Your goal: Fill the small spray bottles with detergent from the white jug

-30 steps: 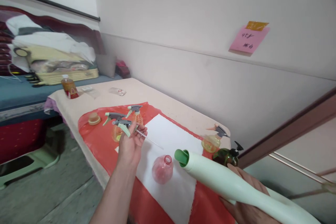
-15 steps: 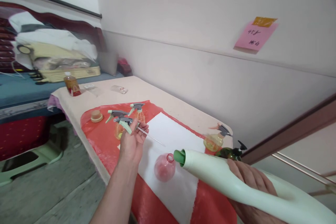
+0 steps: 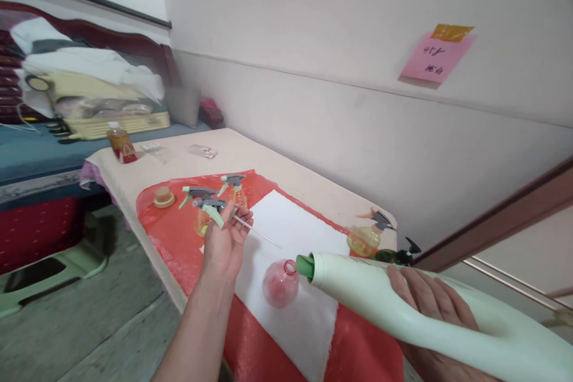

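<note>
My left hand (image 3: 227, 240) is closed around a grey and green trigger spray head (image 3: 215, 210), whose thin dip tube slants down to the right. A round pink bottle (image 3: 278, 287) with no cap stands on a white cloth (image 3: 308, 328). In my right hand (image 3: 432, 295), fingers wrapped through its handle, is a large pale green jug (image 3: 349, 283) tipped nearly level. Its green spout (image 3: 305, 266) sits right beside the pink bottle's mouth; I cannot tell if they touch. No liquid stream shows.
Spray bottles stand on the red sheet (image 3: 163, 245), including an orange one (image 3: 239, 196) behind my left hand and a yellow one (image 3: 364, 240) at the right. A round lid (image 3: 164, 197) lies at the left. The wall borders the table's far side.
Both hands, the spray head and the jug hold nearly the same positions. The whole view has shifted very slightly.
</note>
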`<move>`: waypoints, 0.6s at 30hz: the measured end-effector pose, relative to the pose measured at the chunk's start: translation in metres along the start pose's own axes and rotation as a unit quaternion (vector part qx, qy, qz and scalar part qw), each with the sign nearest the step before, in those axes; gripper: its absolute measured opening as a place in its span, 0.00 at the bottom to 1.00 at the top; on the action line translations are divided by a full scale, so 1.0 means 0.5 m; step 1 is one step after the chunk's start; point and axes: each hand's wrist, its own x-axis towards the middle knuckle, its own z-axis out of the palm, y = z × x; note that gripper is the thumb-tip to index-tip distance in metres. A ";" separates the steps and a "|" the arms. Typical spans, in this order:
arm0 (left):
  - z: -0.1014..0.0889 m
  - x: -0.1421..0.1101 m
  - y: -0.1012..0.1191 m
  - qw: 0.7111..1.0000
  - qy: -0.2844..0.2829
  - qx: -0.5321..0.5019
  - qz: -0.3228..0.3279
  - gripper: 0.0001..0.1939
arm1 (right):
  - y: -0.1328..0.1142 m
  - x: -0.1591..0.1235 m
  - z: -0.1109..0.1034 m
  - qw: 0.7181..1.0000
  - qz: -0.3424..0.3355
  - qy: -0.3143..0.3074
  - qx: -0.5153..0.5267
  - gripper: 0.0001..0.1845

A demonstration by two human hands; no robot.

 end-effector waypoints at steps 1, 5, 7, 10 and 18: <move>0.000 0.000 0.000 1.000 0.001 0.000 -0.001 0.07 | 0.001 0.001 -0.001 1.000 -0.002 -0.002 0.000 0.23; 0.002 -0.002 0.002 1.000 0.005 -0.005 -0.002 0.07 | 0.000 0.000 0.002 1.000 0.007 0.002 0.007 0.23; 0.003 -0.002 0.003 1.000 0.007 -0.007 -0.003 0.07 | -0.002 -0.003 0.008 1.000 0.010 -0.004 0.011 0.23; 0.002 -0.002 0.003 1.000 0.007 -0.008 -0.003 0.06 | -0.004 -0.008 0.017 1.000 0.018 -0.007 0.018 0.24; -0.001 0.002 0.004 1.000 0.006 -0.007 -0.001 0.07 | 0.000 -0.001 0.017 1.000 0.010 -0.002 0.009 0.25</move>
